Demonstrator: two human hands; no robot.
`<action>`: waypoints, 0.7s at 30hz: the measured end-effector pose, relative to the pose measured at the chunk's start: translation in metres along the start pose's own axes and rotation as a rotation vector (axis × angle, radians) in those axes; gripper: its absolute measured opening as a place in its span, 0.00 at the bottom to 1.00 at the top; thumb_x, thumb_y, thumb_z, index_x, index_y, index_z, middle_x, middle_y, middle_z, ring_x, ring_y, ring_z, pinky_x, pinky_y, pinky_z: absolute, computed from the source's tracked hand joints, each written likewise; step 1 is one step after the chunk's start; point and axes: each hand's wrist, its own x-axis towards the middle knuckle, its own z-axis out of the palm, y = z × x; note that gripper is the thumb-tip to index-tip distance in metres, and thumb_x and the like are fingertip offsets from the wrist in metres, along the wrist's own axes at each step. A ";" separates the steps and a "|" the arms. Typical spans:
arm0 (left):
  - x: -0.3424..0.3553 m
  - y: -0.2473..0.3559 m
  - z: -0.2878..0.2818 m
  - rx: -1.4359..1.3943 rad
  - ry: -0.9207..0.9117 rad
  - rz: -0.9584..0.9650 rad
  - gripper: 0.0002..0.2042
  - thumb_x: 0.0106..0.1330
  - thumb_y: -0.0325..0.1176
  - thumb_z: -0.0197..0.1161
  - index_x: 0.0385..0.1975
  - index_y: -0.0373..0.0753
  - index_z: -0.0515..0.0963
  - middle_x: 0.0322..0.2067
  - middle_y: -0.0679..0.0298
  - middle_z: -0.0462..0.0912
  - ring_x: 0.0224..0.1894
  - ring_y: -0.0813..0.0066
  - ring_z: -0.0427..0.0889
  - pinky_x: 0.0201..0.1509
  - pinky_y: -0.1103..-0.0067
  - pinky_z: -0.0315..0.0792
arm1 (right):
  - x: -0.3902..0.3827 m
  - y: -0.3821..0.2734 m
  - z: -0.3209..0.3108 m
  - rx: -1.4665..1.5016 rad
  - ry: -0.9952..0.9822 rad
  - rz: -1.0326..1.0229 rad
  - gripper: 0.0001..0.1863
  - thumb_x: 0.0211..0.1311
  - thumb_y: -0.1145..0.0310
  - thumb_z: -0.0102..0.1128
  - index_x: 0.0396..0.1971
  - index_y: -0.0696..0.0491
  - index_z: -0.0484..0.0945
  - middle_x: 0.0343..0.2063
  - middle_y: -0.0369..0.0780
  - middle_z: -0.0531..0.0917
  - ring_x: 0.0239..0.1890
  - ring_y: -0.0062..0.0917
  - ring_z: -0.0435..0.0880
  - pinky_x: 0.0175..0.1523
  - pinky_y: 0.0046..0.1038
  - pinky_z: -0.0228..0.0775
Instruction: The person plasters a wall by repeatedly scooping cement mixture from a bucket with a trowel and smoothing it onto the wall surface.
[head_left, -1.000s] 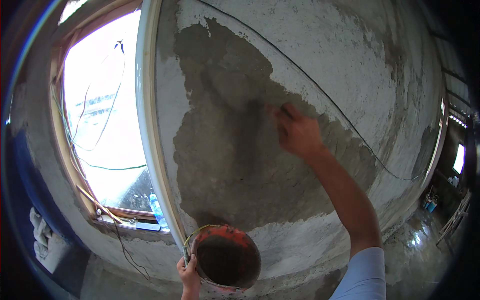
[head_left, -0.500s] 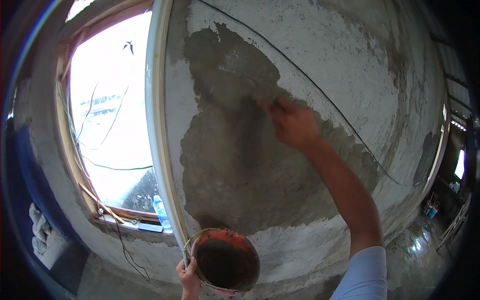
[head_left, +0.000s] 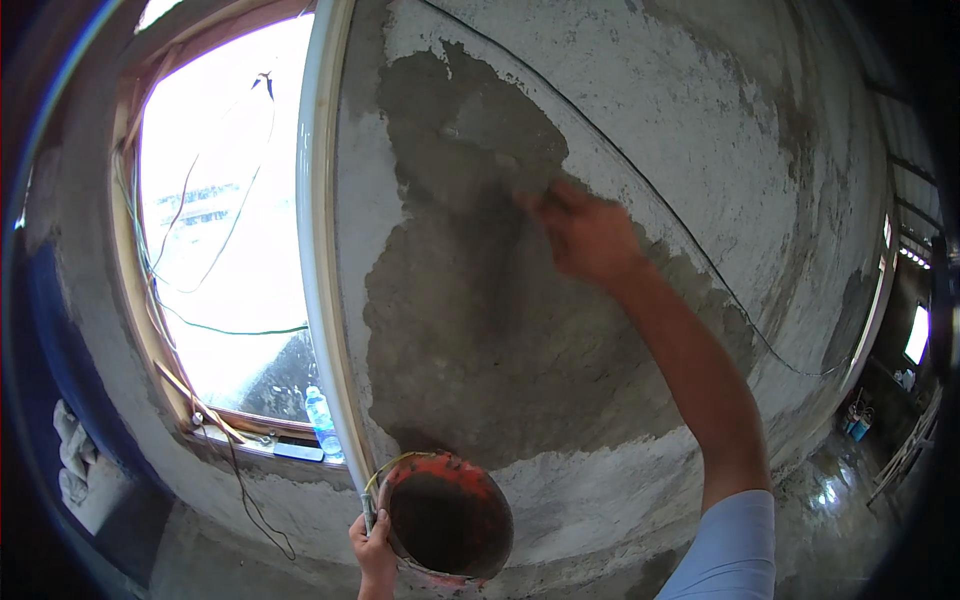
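My left hand [head_left: 374,554] grips the left rim of a red bucket [head_left: 488,486], its thumb on the edge. The bucket's dark inside faces me, and a yellowish wire or handle runs along its upper left edge. My right hand [head_left: 590,235] is raised close to the wall, fingers curled and slightly blurred. Whatever it holds is hidden or too smeared to name. Before it spreads a dark, damp-looking grey patch of plaster [head_left: 455,370], with ragged edges against the whitish wall [head_left: 690,130].
A bright window [head_left: 225,220] with loose wires stands at the left; a clear plastic bottle [head_left: 322,425] is on its sill. A pale vertical pole [head_left: 320,200] runs beside the window. A black cable [head_left: 640,170] slants across the wall. White sacks [head_left: 72,455] lie far left.
My right hand has shifted slightly at nearly the same spot on the patch. The view has tilted a little, and the bucket stays in my left hand.
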 end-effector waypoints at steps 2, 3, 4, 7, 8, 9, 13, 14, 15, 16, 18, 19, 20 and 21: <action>0.002 0.001 0.005 0.001 -0.011 -0.001 0.10 0.71 0.31 0.62 0.25 0.40 0.76 0.22 0.80 0.70 0.24 0.89 0.62 0.28 0.83 0.53 | 0.032 0.016 -0.014 -0.125 0.081 0.270 0.35 0.51 0.75 0.62 0.63 0.36 0.76 0.46 0.39 0.81 0.39 0.37 0.88 0.39 0.38 0.83; 0.002 0.002 0.010 -0.019 -0.022 -0.007 0.10 0.71 0.31 0.62 0.25 0.40 0.76 0.22 0.79 0.70 0.24 0.89 0.63 0.28 0.83 0.53 | 0.045 0.028 -0.016 -0.134 0.082 0.275 0.35 0.51 0.75 0.62 0.63 0.36 0.76 0.46 0.39 0.81 0.39 0.37 0.88 0.39 0.38 0.83; 0.002 0.003 0.013 -0.034 -0.025 -0.014 0.10 0.71 0.30 0.62 0.25 0.40 0.77 0.22 0.79 0.70 0.24 0.89 0.63 0.28 0.83 0.53 | 0.058 0.038 -0.013 -0.119 0.172 0.291 0.36 0.50 0.75 0.63 0.63 0.36 0.76 0.45 0.39 0.81 0.39 0.37 0.88 0.39 0.39 0.83; 0.003 0.003 0.021 -0.125 -0.025 -0.032 0.08 0.73 0.30 0.61 0.32 0.35 0.80 0.25 0.79 0.72 0.28 0.90 0.65 0.31 0.85 0.57 | 0.059 0.041 -0.001 -0.128 0.241 0.259 0.36 0.49 0.74 0.64 0.63 0.34 0.76 0.44 0.39 0.81 0.38 0.38 0.88 0.40 0.39 0.83; 0.006 0.005 0.018 -0.123 -0.025 -0.032 0.08 0.73 0.30 0.61 0.32 0.35 0.80 0.25 0.79 0.72 0.28 0.90 0.65 0.31 0.85 0.57 | 0.054 0.036 0.008 -0.141 0.213 0.211 0.37 0.48 0.74 0.64 0.63 0.34 0.76 0.44 0.39 0.80 0.38 0.38 0.88 0.40 0.39 0.83; 0.005 0.008 0.015 -0.103 -0.014 -0.031 0.08 0.72 0.30 0.61 0.29 0.37 0.78 0.24 0.78 0.72 0.27 0.89 0.65 0.30 0.84 0.57 | 0.047 0.024 0.015 -0.130 0.217 0.203 0.37 0.48 0.74 0.64 0.63 0.34 0.76 0.44 0.39 0.80 0.38 0.38 0.88 0.40 0.39 0.83; 0.007 -0.006 -0.009 -0.090 -0.025 -0.024 0.08 0.71 0.31 0.61 0.28 0.39 0.76 0.24 0.78 0.71 0.26 0.88 0.65 0.31 0.83 0.59 | 0.003 -0.010 0.027 -0.064 -0.025 -0.021 0.37 0.50 0.74 0.63 0.64 0.33 0.75 0.46 0.38 0.80 0.37 0.36 0.88 0.37 0.39 0.83; 0.009 -0.006 -0.007 -0.095 -0.030 -0.026 0.08 0.71 0.31 0.61 0.28 0.39 0.76 0.24 0.78 0.71 0.26 0.88 0.65 0.31 0.83 0.59 | -0.002 -0.007 0.024 -0.055 -0.011 -0.037 0.37 0.50 0.74 0.63 0.64 0.32 0.75 0.46 0.38 0.79 0.37 0.36 0.88 0.37 0.39 0.83; 0.009 -0.006 -0.005 -0.075 -0.036 -0.020 0.08 0.71 0.31 0.62 0.28 0.39 0.77 0.24 0.78 0.72 0.26 0.88 0.65 0.31 0.83 0.59 | 0.001 0.000 0.020 -0.060 -0.012 -0.039 0.37 0.50 0.74 0.63 0.64 0.32 0.75 0.46 0.38 0.79 0.37 0.36 0.88 0.37 0.39 0.83; 0.010 -0.005 -0.003 -0.054 -0.039 -0.014 0.08 0.71 0.31 0.62 0.28 0.39 0.77 0.24 0.78 0.72 0.26 0.88 0.66 0.32 0.83 0.59 | 0.010 0.009 0.014 -0.110 0.091 0.055 0.37 0.51 0.74 0.63 0.65 0.32 0.75 0.46 0.38 0.79 0.37 0.37 0.87 0.36 0.39 0.83; 0.011 -0.003 0.002 -0.048 -0.042 -0.010 0.08 0.71 0.31 0.62 0.28 0.38 0.77 0.24 0.78 0.72 0.26 0.88 0.66 0.32 0.83 0.59 | 0.030 0.031 0.004 -0.167 0.193 0.162 0.37 0.51 0.74 0.62 0.65 0.32 0.75 0.47 0.39 0.79 0.37 0.37 0.87 0.36 0.39 0.83; 0.012 -0.003 0.005 -0.044 -0.040 -0.008 0.08 0.71 0.31 0.62 0.29 0.38 0.78 0.24 0.77 0.72 0.27 0.88 0.66 0.32 0.83 0.59 | 0.044 0.044 0.000 -0.176 0.236 0.220 0.37 0.51 0.74 0.62 0.65 0.32 0.74 0.48 0.39 0.79 0.38 0.38 0.88 0.37 0.39 0.83; 0.012 -0.005 0.005 -0.042 -0.041 -0.009 0.08 0.71 0.31 0.62 0.29 0.38 0.78 0.24 0.77 0.72 0.27 0.88 0.66 0.32 0.83 0.59 | 0.051 0.048 0.000 -0.177 0.280 0.276 0.38 0.51 0.74 0.62 0.66 0.32 0.74 0.49 0.39 0.79 0.38 0.38 0.88 0.38 0.39 0.83; 0.013 -0.008 0.006 -0.055 -0.039 -0.009 0.08 0.71 0.31 0.62 0.29 0.38 0.78 0.24 0.78 0.72 0.27 0.88 0.66 0.32 0.83 0.59 | 0.052 0.045 0.002 -0.180 0.278 0.280 0.38 0.51 0.74 0.62 0.66 0.32 0.74 0.49 0.39 0.79 0.38 0.38 0.88 0.38 0.39 0.83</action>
